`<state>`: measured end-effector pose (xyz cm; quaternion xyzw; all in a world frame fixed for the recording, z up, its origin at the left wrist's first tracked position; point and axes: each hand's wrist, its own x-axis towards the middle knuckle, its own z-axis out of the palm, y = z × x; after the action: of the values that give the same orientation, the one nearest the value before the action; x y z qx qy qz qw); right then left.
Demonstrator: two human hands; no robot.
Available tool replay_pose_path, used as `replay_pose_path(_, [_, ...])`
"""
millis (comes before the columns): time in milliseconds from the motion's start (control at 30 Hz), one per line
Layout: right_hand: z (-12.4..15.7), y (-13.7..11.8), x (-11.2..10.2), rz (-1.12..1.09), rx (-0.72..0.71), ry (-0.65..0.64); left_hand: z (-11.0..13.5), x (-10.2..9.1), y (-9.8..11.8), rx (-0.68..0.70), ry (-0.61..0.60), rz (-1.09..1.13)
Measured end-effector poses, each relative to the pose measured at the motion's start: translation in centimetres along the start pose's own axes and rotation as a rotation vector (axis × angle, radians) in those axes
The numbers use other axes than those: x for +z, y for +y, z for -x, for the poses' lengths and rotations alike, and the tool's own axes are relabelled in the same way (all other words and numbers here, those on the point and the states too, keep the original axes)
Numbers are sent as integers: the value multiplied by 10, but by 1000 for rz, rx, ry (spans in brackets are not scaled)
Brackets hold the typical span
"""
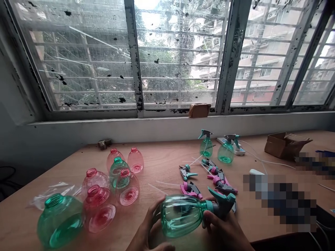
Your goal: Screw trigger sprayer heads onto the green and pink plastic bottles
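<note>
A green spray bottle (pixel 180 218) lies on its side in the air at the front of the table, its grey and teal trigger head pointing right. Around its base curl the fingers of my left hand (pixel 150 226). My right hand (pixel 225 228) grips the neck, thumb against the teal collar. Just beyond the bottle lie several loose trigger heads: a pink and grey one (pixel 192 189), a teal and grey one (pixel 186 172), and a pink one (pixel 221 184) among others to the right. Thin dip tubes stick out from them. My right palm is partly hidden.
On the left stand several capless bottles, pink (pixel 128 190) and green (pixel 61 223), beside a clear plastic bag (pixel 56 193). Two assembled green sprayers (pixel 206 145) stand at the back near a power strip (pixel 238 150). A cardboard box (pixel 281 146) sits at the right.
</note>
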<state>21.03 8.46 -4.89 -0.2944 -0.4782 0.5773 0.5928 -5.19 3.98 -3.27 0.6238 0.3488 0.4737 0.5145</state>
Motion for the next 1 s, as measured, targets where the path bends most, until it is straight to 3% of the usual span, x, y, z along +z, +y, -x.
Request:
replay_pose_path(233, [2, -1, 0, 7, 21, 3, 1, -1, -1, 59, 31, 25])
replay_pose_path(567, [1, -1, -1, 40, 5, -2, -1, -3, -6, 177, 102, -356])
replay_pose_path(633, [1, 0, -2, 45, 3, -4, -2, -4, -5, 148, 107, -348])
replay_pose_path(800, [2, -1, -1, 82, 6, -34, -3, -4, -4, 62, 90, -71])
replay_pose_path(1000, [1, -2, 0, 70, 14, -28, 1, -7, 11, -121, 44, -206])
